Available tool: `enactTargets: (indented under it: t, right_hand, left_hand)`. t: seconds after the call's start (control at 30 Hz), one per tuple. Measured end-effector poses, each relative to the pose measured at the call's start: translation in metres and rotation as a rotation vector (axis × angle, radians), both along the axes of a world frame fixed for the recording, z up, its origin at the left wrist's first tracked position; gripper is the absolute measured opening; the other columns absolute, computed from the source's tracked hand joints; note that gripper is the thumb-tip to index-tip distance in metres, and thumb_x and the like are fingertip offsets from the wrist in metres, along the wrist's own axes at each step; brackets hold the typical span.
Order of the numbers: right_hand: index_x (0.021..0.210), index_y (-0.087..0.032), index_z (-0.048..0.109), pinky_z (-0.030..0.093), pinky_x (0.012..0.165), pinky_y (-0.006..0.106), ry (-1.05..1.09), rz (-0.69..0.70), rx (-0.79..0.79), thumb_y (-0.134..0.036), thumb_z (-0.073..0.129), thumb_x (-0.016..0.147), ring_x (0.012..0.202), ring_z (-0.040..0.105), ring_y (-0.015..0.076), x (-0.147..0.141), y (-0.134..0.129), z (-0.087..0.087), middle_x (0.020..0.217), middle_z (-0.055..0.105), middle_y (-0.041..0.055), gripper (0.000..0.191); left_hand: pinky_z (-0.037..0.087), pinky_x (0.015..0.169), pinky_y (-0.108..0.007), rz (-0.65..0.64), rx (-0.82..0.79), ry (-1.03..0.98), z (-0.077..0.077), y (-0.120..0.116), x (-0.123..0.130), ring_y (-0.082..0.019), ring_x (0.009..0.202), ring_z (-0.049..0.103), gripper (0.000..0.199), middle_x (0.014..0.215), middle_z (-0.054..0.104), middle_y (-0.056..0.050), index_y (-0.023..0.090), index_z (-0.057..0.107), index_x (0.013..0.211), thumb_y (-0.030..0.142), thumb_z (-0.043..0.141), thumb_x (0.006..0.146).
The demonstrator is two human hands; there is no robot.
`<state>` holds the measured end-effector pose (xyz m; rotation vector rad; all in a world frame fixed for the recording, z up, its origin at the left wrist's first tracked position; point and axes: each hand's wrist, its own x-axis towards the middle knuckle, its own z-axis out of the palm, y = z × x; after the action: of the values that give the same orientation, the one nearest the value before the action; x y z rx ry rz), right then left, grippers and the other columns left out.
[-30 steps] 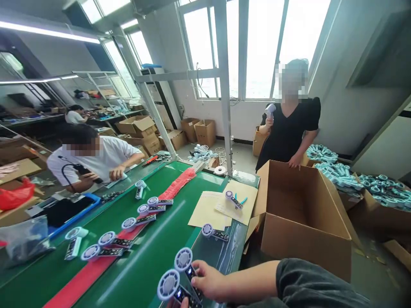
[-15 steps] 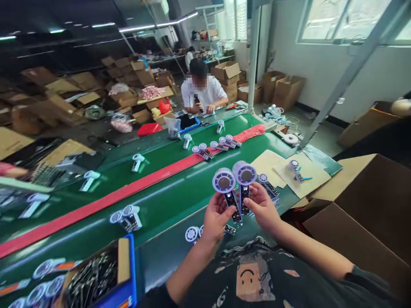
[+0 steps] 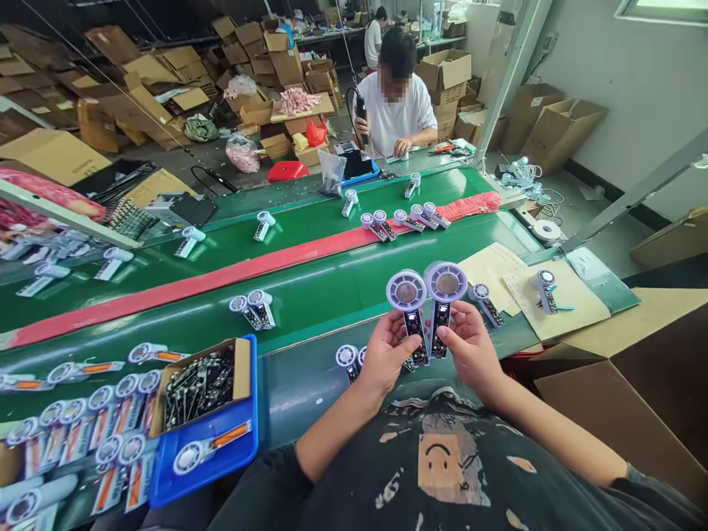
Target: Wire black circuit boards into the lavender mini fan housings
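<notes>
My left hand (image 3: 387,354) and my right hand (image 3: 470,350) are raised side by side above the green conveyor belt (image 3: 310,287). My left hand grips a handheld fan unit (image 3: 406,293) by its bare circuit-board handle, with its round white head up. My right hand grips a matching fan unit (image 3: 447,284) the same way. The two round heads nearly touch. Several similar units (image 3: 487,304) lie on the belt just beyond my hands. A few more (image 3: 348,360) sit partly hidden behind my left hand.
A blue tray (image 3: 221,457) holding a parts box sits at lower left, beside rows of fan units. Papers (image 3: 553,299) lie at right, near an open carton (image 3: 625,391). A co-worker (image 3: 395,103) across the belts holds an electric screwdriver. Cardboard boxes are piled behind.
The view has swung left, away from the windows. Both hands now hold a fan unit up in front of me, where one hand was at the units low in view earlier.
</notes>
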<state>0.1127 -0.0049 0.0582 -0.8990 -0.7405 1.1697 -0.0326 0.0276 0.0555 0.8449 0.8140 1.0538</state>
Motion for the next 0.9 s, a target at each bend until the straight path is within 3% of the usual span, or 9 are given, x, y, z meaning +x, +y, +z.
enactTargets:
  t: [0.3,0.67,0.9]
  right_hand:
    - [0.11,-0.032,0.056,0.054,0.084,0.037,-0.015,0.017,-0.071,-0.035,0.084,0.071,0.091,0.066,0.0182,-0.001,-0.005,0.005,0.107,0.066,-0.0003,0.047]
    - [0.106,-0.031,0.055,0.053,0.074,0.032,-0.064,0.038,-0.09,-0.036,0.085,0.071,0.086,0.067,0.017,-0.005,-0.003,0.004,0.101,0.068,-0.0006,0.047]
    - [0.103,-0.031,0.054,0.05,0.072,0.028,-0.113,0.037,-0.089,-0.034,0.083,0.073,0.08,0.064,0.0138,-0.011,0.002,-0.005,0.095,0.067,-0.0034,0.042]
  left_hand:
    - [0.049,0.098,-0.039,0.005,0.002,-0.055,0.0,-0.007,-0.005,-0.024,0.109,0.066,0.061,0.12,0.069,-0.009,0.021,0.061,0.115,0.037,0.089,0.063]
    - [0.049,0.097,-0.039,0.018,-0.012,-0.064,-0.002,-0.012,-0.01,-0.024,0.105,0.066,0.061,0.117,0.069,-0.011,0.019,0.06,0.115,0.04,0.088,0.064]
    - [0.05,0.095,-0.038,0.049,-0.004,-0.053,-0.009,-0.012,-0.015,-0.023,0.102,0.067,0.059,0.115,0.07,-0.011,0.017,0.061,0.114,0.039,0.087,0.066]
